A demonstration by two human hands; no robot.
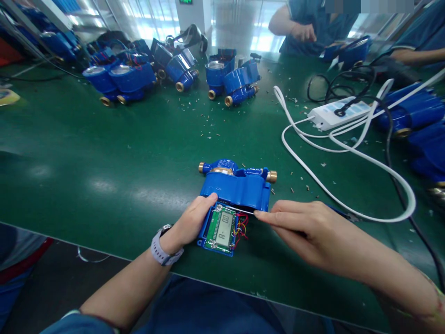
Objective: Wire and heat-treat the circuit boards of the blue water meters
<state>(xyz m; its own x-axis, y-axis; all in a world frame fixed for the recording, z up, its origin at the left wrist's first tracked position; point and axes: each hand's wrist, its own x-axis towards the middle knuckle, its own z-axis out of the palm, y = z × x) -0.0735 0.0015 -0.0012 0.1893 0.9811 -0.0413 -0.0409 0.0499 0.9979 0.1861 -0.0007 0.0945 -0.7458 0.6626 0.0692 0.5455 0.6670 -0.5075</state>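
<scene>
A blue water meter [236,188] with brass pipe ends lies in front of me. Against its near side is a green circuit board [214,229] in a blue frame, its small screen lit with characters. Red and yellow wires [241,226] bunch at the board's right edge. My left hand [191,220] grips the meter and frame from the left, thumb on top, other fingers mostly hidden. My right hand [299,222] is closed, its index finger stretched along a thin light-coloured rod [239,210] that crosses between board and housing. The rod's exact kind is unclear.
More blue meters [132,76] stand along the far side, with others [413,111] at the right. A white power strip [337,113] with looping white and black cables occupies the right. Small brass bits are scattered across the green table [139,139]. A co-worker's hand [304,32] shows opposite.
</scene>
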